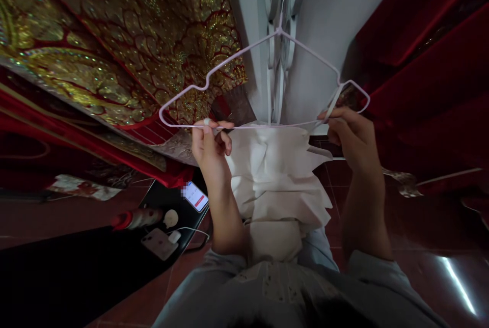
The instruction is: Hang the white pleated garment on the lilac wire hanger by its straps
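A pale lilac clothes hanger (240, 53) is held up in front of me, its hook at the top near a grey metal rack. My left hand (211, 145) pinches the left part of its bottom bar, with a white band around one finger. At the right end of the same bar, my right hand (350, 132) is closed on a cream strap (334, 101) that runs up to the hanger's right notch. Whether those fingers also grip the bar is hidden. Below the bar, a cream layered garment (273, 200) hangs in front of my body.
Gold-sequined red garments (126, 37) hang at left, and dark red cloth (431, 73) hangs at right. The grey metal rack (271, 58) stands ahead by a pale wall. On a black bench (95, 267) lie a lit phone (196, 196), another phone (158, 244) and a red-capped bottle (138, 218).
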`<move>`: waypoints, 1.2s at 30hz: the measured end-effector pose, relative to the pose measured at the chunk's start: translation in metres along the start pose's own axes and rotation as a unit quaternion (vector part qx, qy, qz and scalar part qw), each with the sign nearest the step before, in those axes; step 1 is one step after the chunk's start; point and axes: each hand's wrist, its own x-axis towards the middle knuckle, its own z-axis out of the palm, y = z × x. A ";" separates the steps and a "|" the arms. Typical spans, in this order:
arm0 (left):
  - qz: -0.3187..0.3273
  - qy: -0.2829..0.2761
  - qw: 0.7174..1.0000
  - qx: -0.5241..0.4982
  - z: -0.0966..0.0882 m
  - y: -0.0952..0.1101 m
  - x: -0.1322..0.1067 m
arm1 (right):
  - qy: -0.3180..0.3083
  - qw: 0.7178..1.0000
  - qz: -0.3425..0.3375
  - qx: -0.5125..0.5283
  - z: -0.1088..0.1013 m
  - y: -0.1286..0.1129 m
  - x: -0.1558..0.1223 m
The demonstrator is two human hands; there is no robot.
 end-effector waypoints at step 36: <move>0.046 0.067 0.995 0.060 -0.018 -0.021 -0.003 | 0.036 0.996 -0.076 -0.002 0.036 -0.004 -0.014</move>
